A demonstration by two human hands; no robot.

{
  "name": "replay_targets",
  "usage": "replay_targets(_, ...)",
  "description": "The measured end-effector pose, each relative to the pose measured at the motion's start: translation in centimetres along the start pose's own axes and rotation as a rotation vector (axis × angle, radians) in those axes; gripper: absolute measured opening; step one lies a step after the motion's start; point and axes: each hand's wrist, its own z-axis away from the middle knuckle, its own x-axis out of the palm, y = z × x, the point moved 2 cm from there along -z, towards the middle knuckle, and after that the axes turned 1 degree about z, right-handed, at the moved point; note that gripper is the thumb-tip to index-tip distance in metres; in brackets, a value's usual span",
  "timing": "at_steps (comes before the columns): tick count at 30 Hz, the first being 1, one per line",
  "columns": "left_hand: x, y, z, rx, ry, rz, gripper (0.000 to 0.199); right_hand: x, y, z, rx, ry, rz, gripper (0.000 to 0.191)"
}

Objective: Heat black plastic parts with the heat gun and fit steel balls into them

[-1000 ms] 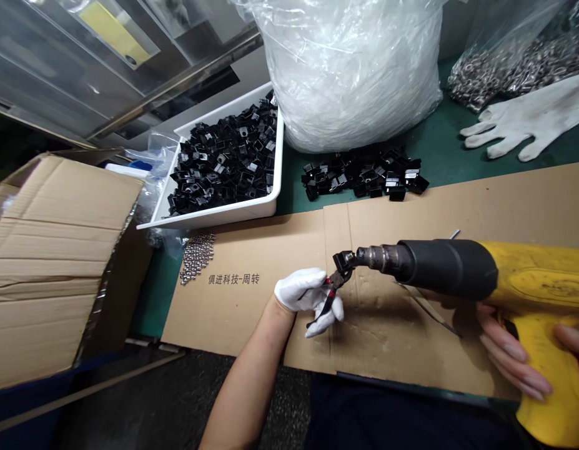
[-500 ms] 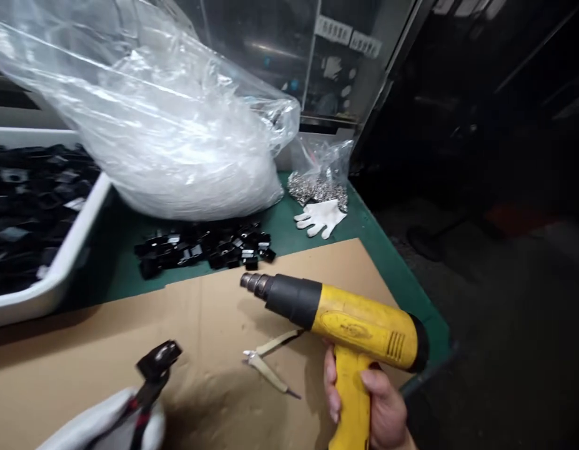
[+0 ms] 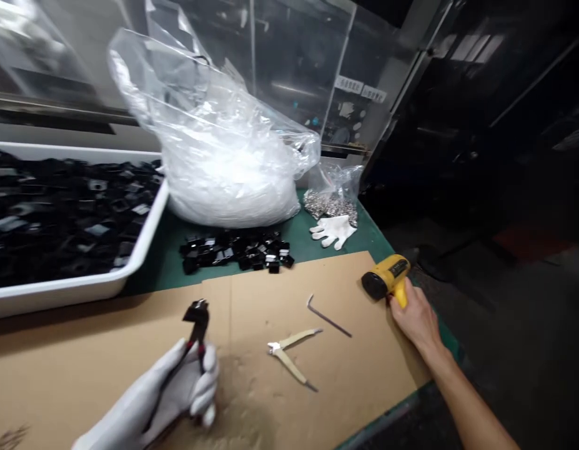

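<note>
Your gloved left hand (image 3: 172, 382) is closed around the red-and-black handles of a pair of pliers (image 3: 197, 319), their black head pointing up over the cardboard sheet (image 3: 348, 375). Your bare right hand (image 3: 413, 320) grips the yellow heat gun (image 3: 385, 277) at the sheet's far corner. Between your hands lie tan-handled snips (image 3: 289, 353) and a bent hex key (image 3: 329, 315). Black plastic parts (image 3: 235, 251) sit beyond, on the green surface (image 3: 303, 240), beside a white tray (image 3: 83, 290).

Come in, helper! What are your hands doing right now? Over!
Left hand: white glove, gripping black-headed pliers. Right hand: bare, on yellow heat gun. Nothing blocking either hand.
</note>
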Motion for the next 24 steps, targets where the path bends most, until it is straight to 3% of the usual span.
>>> replay_targets(4, 1.6, 0.0, 0.1, 0.039, -0.007, -0.04, 0.048, -1.2, -0.8, 1.5, -0.093, 0.028, 0.135, 0.057)
replay_targets(6, 1.7, -0.5, -0.1, 0.08, 0.053, -0.091, 0.048, -2.2, -2.6, 2.7, -0.157, 0.074, 0.167, 0.065)
replay_targets(8, 1.9, -0.9, -0.2, 0.139, 0.154, -0.171, 0.046, -2.1, -5.5, 4.2, -0.256, 0.034, 0.144, 0.054)
replay_targets(10, 2.5, -1.0, 0.0, 0.223, 0.287, -0.313, 0.045, -0.5, -8.7, 5.7, -0.397, -0.154, 0.083, 0.032)
replay_targets(14, 4.0, -0.5, 0.7, 0.455, 0.489, -0.791, 0.042, 4.1, -12.8, 7.2, -0.504, -0.387, 0.02, 0.018)
replay_targets(19, 3.9, -0.9, 1.1, 0.648, 0.567, -1.163, 0.031, 7.2, -12.7, 6.7, -0.506, -0.479, -0.004, 0.021)
replay_targets(24, 2.9, -2.1, 1.2, 0.773, 0.562, -1.264, 0.024, 6.7, -12.4, 6.5, -0.454, -0.452, -0.012, 0.026)
